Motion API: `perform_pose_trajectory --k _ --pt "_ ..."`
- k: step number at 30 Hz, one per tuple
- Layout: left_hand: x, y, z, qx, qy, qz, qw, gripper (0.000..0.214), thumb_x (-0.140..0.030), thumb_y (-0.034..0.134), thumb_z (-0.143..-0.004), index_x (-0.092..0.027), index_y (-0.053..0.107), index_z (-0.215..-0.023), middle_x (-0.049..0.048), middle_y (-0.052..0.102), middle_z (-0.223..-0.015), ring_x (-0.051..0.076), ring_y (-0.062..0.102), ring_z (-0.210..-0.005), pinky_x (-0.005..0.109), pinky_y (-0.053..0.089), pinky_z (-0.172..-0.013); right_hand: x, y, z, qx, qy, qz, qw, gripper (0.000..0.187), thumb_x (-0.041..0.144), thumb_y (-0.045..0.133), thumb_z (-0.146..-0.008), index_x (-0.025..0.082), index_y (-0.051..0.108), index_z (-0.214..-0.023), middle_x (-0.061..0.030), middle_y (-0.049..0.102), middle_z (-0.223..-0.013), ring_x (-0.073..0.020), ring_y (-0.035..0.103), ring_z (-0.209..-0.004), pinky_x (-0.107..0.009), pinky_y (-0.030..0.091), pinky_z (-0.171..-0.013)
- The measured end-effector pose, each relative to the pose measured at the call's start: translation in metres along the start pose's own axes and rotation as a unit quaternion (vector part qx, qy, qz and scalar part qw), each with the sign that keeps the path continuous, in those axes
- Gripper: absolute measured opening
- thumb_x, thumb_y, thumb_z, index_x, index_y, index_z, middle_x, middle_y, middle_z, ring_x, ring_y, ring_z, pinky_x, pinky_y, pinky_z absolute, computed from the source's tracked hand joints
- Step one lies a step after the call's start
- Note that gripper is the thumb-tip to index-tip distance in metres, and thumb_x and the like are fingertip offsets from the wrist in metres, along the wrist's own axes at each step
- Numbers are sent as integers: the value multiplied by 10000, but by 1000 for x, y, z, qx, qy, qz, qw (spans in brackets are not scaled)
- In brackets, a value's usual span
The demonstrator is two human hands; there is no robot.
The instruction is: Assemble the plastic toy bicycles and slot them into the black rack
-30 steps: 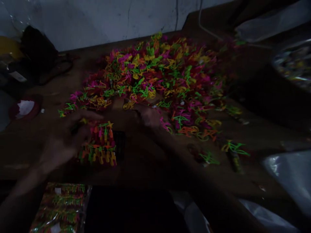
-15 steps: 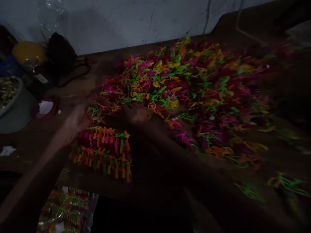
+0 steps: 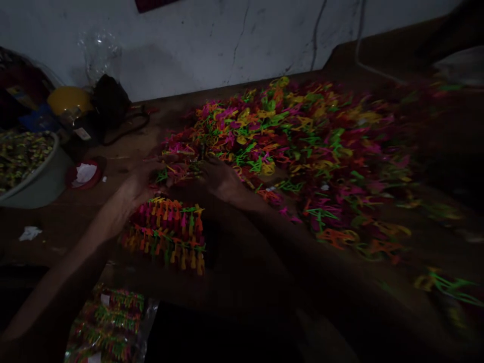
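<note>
My left hand point(image 3: 139, 185) lies at the left edge of the loose plastic pieces, with its fingers and thumb around several of them, among them a green piece point(image 3: 162, 175). Facing it, my right hand point(image 3: 223, 182) reaches into the near edge of the big heap of neon plastic pieces point(image 3: 260, 136); its fingertips are dark and blurred among the pieces. Just below my hands are neat rows of small plastic pieces point(image 3: 166, 232) in orange, pink, green and yellow. Dim light hides what exactly the pieces are.
At left stands a grey tub point(image 3: 56, 171) of small yellowish bits, beside a red dish point(image 3: 96, 176) with white paper. Behind them are a yellow rounded object point(image 3: 70, 101) and a black item point(image 3: 110, 98). A clear bag of pieces point(image 3: 113, 322) lies below the table edge. A wall point(image 3: 196, 45) closes the back.
The view has shifted a little, so the wall shows more. My left hand has moved slightly right, toward my right hand. The rows below look the same.
</note>
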State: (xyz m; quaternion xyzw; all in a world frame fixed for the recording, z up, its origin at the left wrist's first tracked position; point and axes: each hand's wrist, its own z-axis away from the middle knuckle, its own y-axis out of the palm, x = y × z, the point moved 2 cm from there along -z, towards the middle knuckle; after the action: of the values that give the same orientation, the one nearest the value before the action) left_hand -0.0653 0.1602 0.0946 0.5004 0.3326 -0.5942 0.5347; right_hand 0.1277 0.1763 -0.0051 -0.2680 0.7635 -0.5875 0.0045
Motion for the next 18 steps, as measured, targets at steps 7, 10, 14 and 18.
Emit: perform_pose_trajectory --k 7,10,14,18 --pt "-7 -12 -29 -41 20 -29 999 121 -105 646 -784 -139 691 -891 16 713 -751 66 561 -501 144 465 -452 5 27 -29 24 -23 111 993 393 130 359 -984 120 680 -1211 -193 589 -1341 -316 431 -1241 -439 320 -1008" --pt "-5 -16 -37 -29 -30 -1 999 170 -178 522 -881 -160 684 -927 22 696 -702 118 642 -572 173 477 -464 -3 31 -21 24 -40 136 990 422 169 318 -1010 110 665 -1243 -206 610 -1292 -318 448 -1188 -441 316 -965" --pt "-3 -12 -44 13 -64 41 997 337 -221 363 -953 -155 694 -964 57 713 -724 177 707 -682 234 526 -534 -8 30 -1 52 -51 151 986 397 153 352 -1002 112 681 -1221 -217 643 -1238 -325 481 -1125 -444 329 -893" --pt "0 3 -38 64 -68 -19 995 251 -179 481 -923 -135 707 -1020 73 744 -793 176 713 -716 233 511 -561 -4 18 23 74 -27 115 990 238 117 518 -933 134 736 -1024 -185 707 -1095 -320 528 -1086 -449 351 -891"
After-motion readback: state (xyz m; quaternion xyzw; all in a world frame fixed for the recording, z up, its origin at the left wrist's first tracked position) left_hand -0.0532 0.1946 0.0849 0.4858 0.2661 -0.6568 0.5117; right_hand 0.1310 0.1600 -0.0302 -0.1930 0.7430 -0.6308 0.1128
